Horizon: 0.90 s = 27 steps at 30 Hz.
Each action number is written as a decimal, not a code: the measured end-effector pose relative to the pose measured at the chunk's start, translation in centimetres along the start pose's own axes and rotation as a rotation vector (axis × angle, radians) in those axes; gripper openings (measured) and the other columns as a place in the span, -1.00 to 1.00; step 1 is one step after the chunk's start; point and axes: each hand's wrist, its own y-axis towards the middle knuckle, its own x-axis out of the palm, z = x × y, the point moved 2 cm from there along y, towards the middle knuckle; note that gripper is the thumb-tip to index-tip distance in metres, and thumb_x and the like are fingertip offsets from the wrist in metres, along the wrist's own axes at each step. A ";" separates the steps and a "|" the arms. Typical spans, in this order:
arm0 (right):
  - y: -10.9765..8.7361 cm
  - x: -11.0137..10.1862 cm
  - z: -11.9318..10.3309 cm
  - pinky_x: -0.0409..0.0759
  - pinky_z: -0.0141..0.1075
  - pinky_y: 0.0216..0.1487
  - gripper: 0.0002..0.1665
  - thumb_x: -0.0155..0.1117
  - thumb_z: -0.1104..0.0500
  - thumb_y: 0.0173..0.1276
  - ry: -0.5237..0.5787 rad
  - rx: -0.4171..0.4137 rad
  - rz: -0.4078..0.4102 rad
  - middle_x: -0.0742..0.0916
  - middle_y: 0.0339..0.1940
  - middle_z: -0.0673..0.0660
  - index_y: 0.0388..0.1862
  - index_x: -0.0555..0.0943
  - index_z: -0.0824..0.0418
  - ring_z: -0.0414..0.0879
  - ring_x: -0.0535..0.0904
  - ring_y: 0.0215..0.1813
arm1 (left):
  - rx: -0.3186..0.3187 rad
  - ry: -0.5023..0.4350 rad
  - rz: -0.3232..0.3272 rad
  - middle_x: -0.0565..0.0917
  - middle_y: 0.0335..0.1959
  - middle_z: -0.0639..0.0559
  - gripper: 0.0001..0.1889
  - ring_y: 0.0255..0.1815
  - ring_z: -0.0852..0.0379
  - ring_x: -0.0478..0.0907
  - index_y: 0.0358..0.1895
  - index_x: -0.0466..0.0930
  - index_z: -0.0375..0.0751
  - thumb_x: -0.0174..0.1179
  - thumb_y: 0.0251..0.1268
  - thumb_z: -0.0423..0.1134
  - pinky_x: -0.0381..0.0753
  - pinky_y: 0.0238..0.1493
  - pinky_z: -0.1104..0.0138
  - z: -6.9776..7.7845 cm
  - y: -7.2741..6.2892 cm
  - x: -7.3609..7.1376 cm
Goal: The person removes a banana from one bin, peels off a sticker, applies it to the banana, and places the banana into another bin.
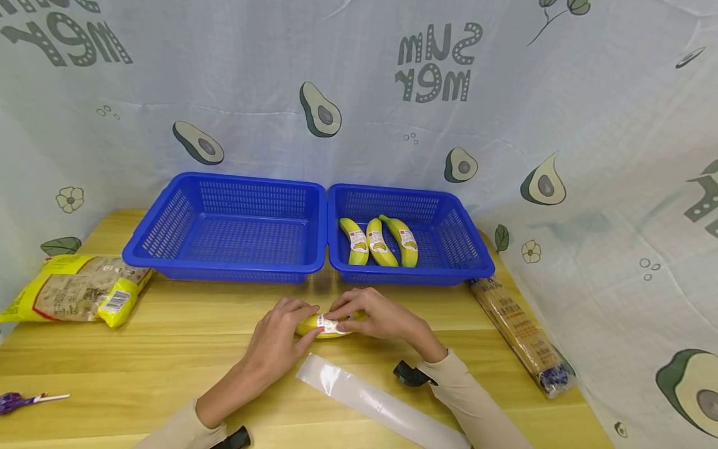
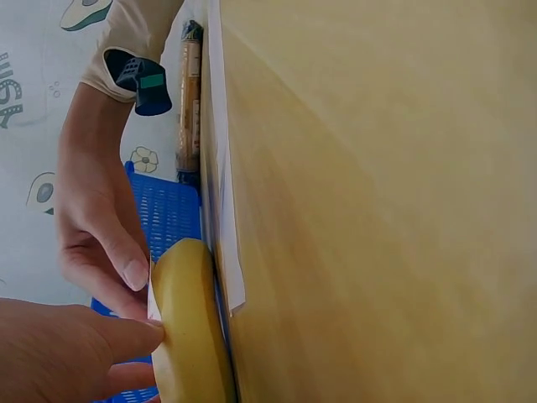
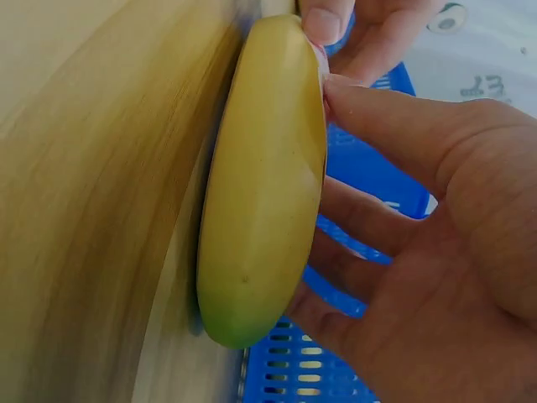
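A yellow banana [image 1: 307, 325] lies crosswise on the table in front of the baskets, a white printed label [image 1: 327, 323] on its upper side. My left hand [image 1: 278, 332] grips its left part, thumb on the near side and fingers on the far side. My right hand [image 1: 381, 316] holds the right part, with its thumb pressing at the label. In the right wrist view the banana [image 3: 260, 185] shows a green tip, and the right thumb [image 3: 377, 117] meets the label's edge. Close in front lies a glossy white label strip [image 1: 370, 399].
Behind stand two blue baskets: the left one [image 1: 224, 273] holds nothing, the right one [image 1: 409, 274] holds three labelled bananas [image 1: 378, 243]. A yellow food bag [image 1: 73, 290] lies left, a noodle packet [image 1: 516, 330] right. A purple-wrapped lollipop [image 1: 17, 402] is at front left.
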 end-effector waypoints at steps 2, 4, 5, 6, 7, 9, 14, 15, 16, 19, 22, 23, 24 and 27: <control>0.0 0.0 0.0 0.69 -0.24 0.24 -0.66 0.44 0.24 0.53 0.003 0.005 -0.014 0.81 0.12 0.13 0.24 0.79 0.20 -0.05 0.73 0.17 | 0.005 0.003 0.000 0.81 -0.05 -0.07 -0.61 0.01 -0.06 0.69 0.06 0.83 -0.28 0.65 0.15 -0.31 0.79 -0.07 0.06 0.0 0.0 0.0; -0.1 -0.1 0.0 0.70 -0.28 0.22 -0.66 0.44 0.24 0.53 0.014 0.015 -0.023 0.82 0.12 0.13 0.24 0.79 0.18 -0.07 0.73 0.16 | 0.010 0.008 0.000 0.81 -0.05 -0.06 -0.63 0.01 -0.05 0.69 0.04 0.84 -0.27 0.65 0.15 -0.32 0.79 -0.07 0.06 0.0 0.0 -0.1; -0.1 -0.1 0.0 0.70 -0.29 0.20 -0.65 0.44 0.24 0.53 0.019 0.020 -0.026 0.82 0.11 0.13 0.25 0.79 0.18 -0.08 0.73 0.16 | 0.011 0.009 -0.003 0.81 -0.05 -0.06 -0.63 0.01 -0.05 0.69 0.03 0.84 -0.28 0.65 0.15 -0.32 0.79 -0.07 0.06 0.0 0.0 -0.1; -0.1 -0.1 0.0 0.71 -0.30 0.19 -0.65 0.44 0.25 0.53 0.022 0.022 -0.028 0.82 0.11 0.13 0.25 0.79 0.18 -0.08 0.74 0.15 | 0.012 0.008 -0.008 0.81 -0.05 -0.07 -0.64 0.01 -0.05 0.69 0.03 0.84 -0.28 0.65 0.15 -0.32 0.79 -0.07 0.06 0.0 0.0 -0.1; -0.1 -0.1 0.0 0.71 -0.31 0.18 -0.65 0.44 0.25 0.53 0.025 0.025 -0.030 0.82 0.11 0.12 0.25 0.79 0.18 -0.10 0.74 0.14 | 0.012 0.008 -0.014 0.80 -0.05 -0.07 -0.64 0.01 -0.05 0.69 0.03 0.84 -0.28 0.65 0.16 -0.32 0.79 -0.06 0.06 0.0 0.1 -0.1; -0.1 -0.1 0.0 0.70 -0.31 0.20 -0.65 0.45 0.26 0.52 0.024 0.015 -0.029 0.82 0.11 0.11 0.25 0.79 0.19 -0.11 0.73 0.15 | 0.006 0.002 -0.035 0.80 -0.05 -0.07 -0.64 0.00 -0.05 0.67 0.04 0.84 -0.28 0.64 0.18 -0.31 0.77 -0.06 0.07 0.0 0.1 -0.2; 0.1 0.1 -0.1 0.68 -0.29 0.25 -0.61 0.50 0.28 0.46 0.016 -0.001 -0.030 0.84 0.11 0.07 0.24 0.78 0.20 -0.14 0.72 0.17 | -0.033 -0.043 -0.118 0.74 -0.04 -0.05 -0.64 0.01 -0.03 0.59 0.09 0.83 -0.29 0.59 0.24 -0.31 0.67 0.02 0.04 0.0 0.4 -0.3; 0.1 0.1 -0.2 0.68 -0.29 0.25 -0.61 0.52 0.28 0.45 0.016 0.000 -0.031 0.84 0.10 0.06 0.24 0.78 0.21 -0.14 0.73 0.17 | -0.043 -0.054 -0.133 0.73 -0.04 -0.04 -0.65 0.01 -0.02 0.57 0.09 0.83 -0.28 0.59 0.25 -0.32 0.64 0.03 0.03 0.0 0.5 -0.4; 0.1 0.2 -0.2 0.68 -0.30 0.25 -0.60 0.53 0.28 0.44 0.017 0.001 -0.033 0.85 0.10 0.06 0.24 0.79 0.20 -0.14 0.73 0.16 | -0.054 -0.065 -0.146 0.72 -0.04 -0.04 -0.66 0.01 -0.01 0.55 0.09 0.83 -0.27 0.58 0.26 -0.31 0.62 0.04 0.03 0.0 0.5 -0.3; 0.1 0.3 -0.2 0.68 -0.30 0.26 -0.58 0.55 0.29 0.41 0.021 0.000 -0.034 0.85 0.08 0.06 0.23 0.79 0.21 -0.14 0.73 0.16 | -0.078 -0.086 -0.168 0.70 -0.04 -0.01 -0.68 0.01 0.01 0.53 0.07 0.84 -0.24 0.58 0.27 -0.31 0.59 0.06 0.01 0.1 0.6 -0.3; 0.1 0.3 -0.1 0.68 -0.31 0.24 -0.57 0.57 0.28 0.39 0.024 -0.003 -0.033 0.85 0.07 0.06 0.23 0.79 0.22 -0.15 0.73 0.15 | -0.096 -0.106 -0.172 0.71 -0.04 0.00 -0.70 0.02 0.02 0.52 0.04 0.84 -0.20 0.59 0.25 -0.32 0.57 0.07 0.00 0.1 0.7 -0.3; 0.1 0.3 -0.1 0.68 -0.31 0.24 -0.57 0.58 0.28 0.39 0.025 -0.003 -0.033 0.86 0.07 0.06 0.23 0.79 0.22 -0.15 0.74 0.15 | -0.102 -0.114 -0.172 0.71 -0.04 0.01 -0.71 0.02 0.01 0.53 0.02 0.85 -0.18 0.59 0.24 -0.33 0.56 0.07 -0.01 0.1 0.7 -0.3; 0.1 0.3 -0.1 0.69 -0.31 0.23 -0.57 0.58 0.28 0.38 0.027 -0.003 -0.034 0.86 0.07 0.06 0.22 0.79 0.22 -0.16 0.74 0.14 | -0.108 -0.123 -0.173 0.71 -0.04 0.01 -0.72 0.03 0.01 0.53 0.00 0.85 -0.17 0.60 0.23 -0.33 0.56 0.06 -0.01 0.2 0.8 -0.3; 0.1 0.2 0.0 0.70 -0.32 0.22 -0.57 0.60 0.27 0.36 0.031 -0.001 -0.040 0.86 0.06 0.06 0.21 0.80 0.21 -0.16 0.74 0.13 | -0.123 -0.142 -0.178 0.72 -0.04 0.03 -0.74 0.05 0.01 0.54 -0.04 0.84 -0.12 0.61 0.22 -0.34 0.52 0.04 0.00 0.2 0.8 -0.4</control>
